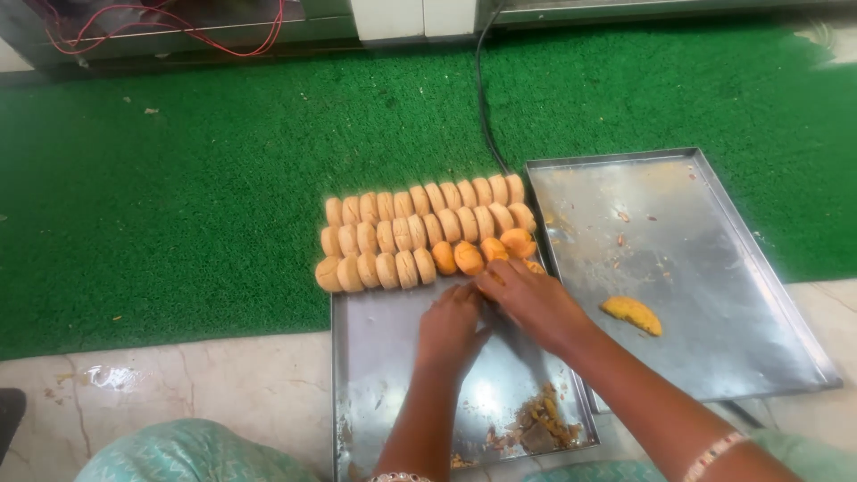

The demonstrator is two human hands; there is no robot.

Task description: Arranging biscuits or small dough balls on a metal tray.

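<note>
Three rows of round, pale and orange biscuits stand on edge at the far end of a steel tray. My left hand rests palm down on the tray just behind the front row, fingers together. My right hand lies beside it, its fingertips touching the orange biscuits at the right end of the front row. Whether either hand grips a biscuit is hidden under the fingers.
A second steel tray lies to the right with one yellow-orange piece and crumbs on it. Broken bits sit at the near corner of the first tray. Green turf mat, a black cable and red wires lie beyond.
</note>
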